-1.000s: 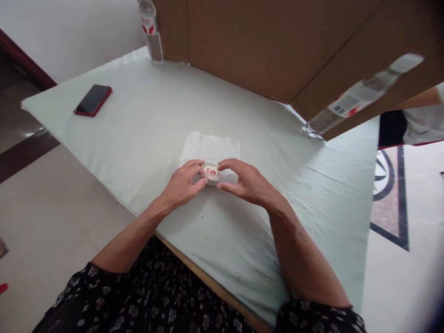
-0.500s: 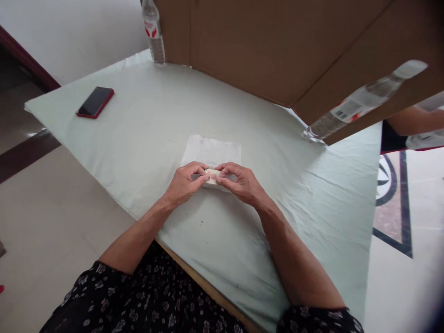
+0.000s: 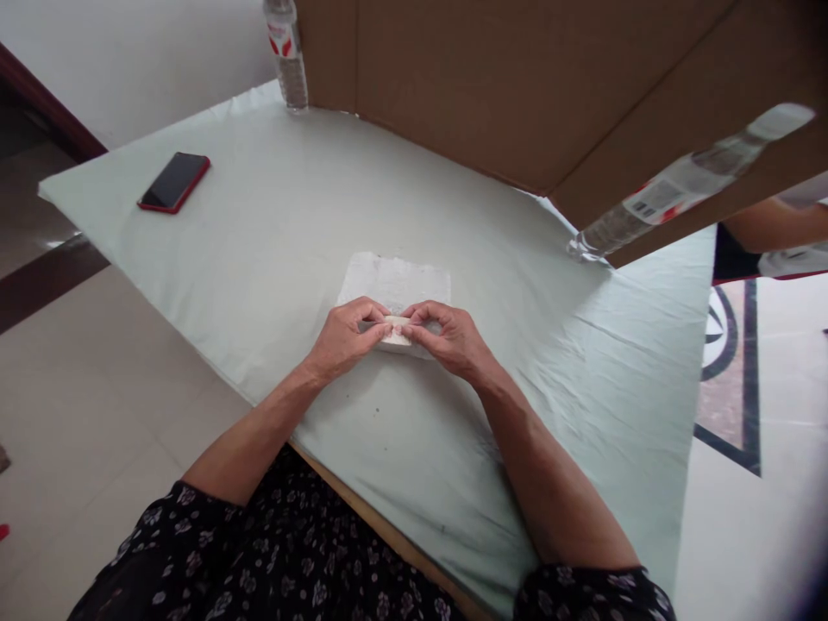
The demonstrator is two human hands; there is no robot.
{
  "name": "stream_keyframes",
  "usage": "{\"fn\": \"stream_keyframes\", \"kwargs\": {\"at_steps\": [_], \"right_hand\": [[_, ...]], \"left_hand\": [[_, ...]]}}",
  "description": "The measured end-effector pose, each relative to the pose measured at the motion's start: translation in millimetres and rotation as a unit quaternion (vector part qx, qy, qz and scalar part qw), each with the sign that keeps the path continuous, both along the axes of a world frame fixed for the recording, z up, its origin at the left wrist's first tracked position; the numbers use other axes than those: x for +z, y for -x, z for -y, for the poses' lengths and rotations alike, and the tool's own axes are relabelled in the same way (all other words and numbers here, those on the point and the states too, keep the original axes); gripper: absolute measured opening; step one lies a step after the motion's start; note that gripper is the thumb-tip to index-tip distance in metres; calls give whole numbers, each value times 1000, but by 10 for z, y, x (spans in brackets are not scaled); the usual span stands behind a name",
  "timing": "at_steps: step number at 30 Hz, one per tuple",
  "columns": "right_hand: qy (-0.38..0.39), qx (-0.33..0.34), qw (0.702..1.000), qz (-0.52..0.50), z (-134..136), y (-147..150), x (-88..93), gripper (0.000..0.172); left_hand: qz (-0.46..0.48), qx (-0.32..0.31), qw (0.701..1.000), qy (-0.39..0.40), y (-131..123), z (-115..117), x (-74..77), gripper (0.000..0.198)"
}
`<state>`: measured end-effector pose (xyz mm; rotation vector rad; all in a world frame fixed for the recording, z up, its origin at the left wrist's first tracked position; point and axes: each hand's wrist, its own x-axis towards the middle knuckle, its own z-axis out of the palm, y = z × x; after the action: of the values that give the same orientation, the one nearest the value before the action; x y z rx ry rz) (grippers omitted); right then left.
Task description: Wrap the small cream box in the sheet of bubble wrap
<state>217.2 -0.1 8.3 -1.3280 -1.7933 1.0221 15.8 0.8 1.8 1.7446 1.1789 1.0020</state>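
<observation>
A white sheet or slab [image 3: 396, 280] lies on the pale green tablecloth in front of me. At its near edge a small cream-coloured piece [image 3: 397, 331] is held between my two hands. My left hand [image 3: 346, 338] pinches its left end with thumb and fingers. The right end is pinched the same way by my right hand [image 3: 453, 338]. Both pairs of thumbs and fingertips nearly meet over the piece, so part of it is hidden. What exactly the piece is, I cannot tell.
A phone [image 3: 174, 183] in a red case lies at the back left. One plastic bottle [image 3: 286, 56] stands before a large cardboard sheet [image 3: 453, 86]; another bottle [image 3: 686, 185] is at the right. Beyond the right edge, another person's arm [image 3: 776, 224] shows.
My fingertips have shifted slightly on the cream-coloured piece, and the thumbs sit a little closer together. The whole view has moved slightly.
</observation>
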Motion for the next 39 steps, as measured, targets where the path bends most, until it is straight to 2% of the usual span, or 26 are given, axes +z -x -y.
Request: {"fn": "stream_keyframes", "kwargs": {"at_steps": [6,12,15,18,20,22,24,25,30,31,33,35,37,39], "right_hand": [[-1,2,1000,3,10,7,7,26],[-10,-29,999,36,-81,-82,-78,14],[-97,-91,987,91,-66,-164,-14,9],[-202,-124,962,138,66,-167,213,11],[-217,-72,960,159,186,-104,372,14],[-202,29,958,199,285,-8,453,18],[-186,104,944,252,339,90,435,23],[-183,120,936,277,350,131,399,25],[-200,125,904,357,329,215,236,27],[-202,128,899,367,324,218,231,27],[-204,130,891,384,316,224,237,25],[-209,126,883,400,311,239,242,22],[-219,119,876,414,305,257,233,21],[-229,111,870,423,298,273,212,20]], "left_hand": [[18,3,999,34,1,-10,6,14],[52,5,993,107,1,-49,2,16],[55,8,992,111,-16,-61,7,16],[50,9,992,115,-22,-62,20,15],[46,6,992,117,-17,-61,22,16],[45,1,992,116,-12,-65,16,17],[49,-3,992,112,-16,-75,3,17],[51,-3,993,110,-20,-80,-4,17],[9,13,996,90,11,-64,13,13],[2,18,997,80,42,-45,35,17],[-16,21,998,63,127,7,96,39],[-81,1,995,67,220,56,163,56],[-136,-14,987,83,292,79,209,58],[-156,-3,983,100,330,63,216,51]]}}
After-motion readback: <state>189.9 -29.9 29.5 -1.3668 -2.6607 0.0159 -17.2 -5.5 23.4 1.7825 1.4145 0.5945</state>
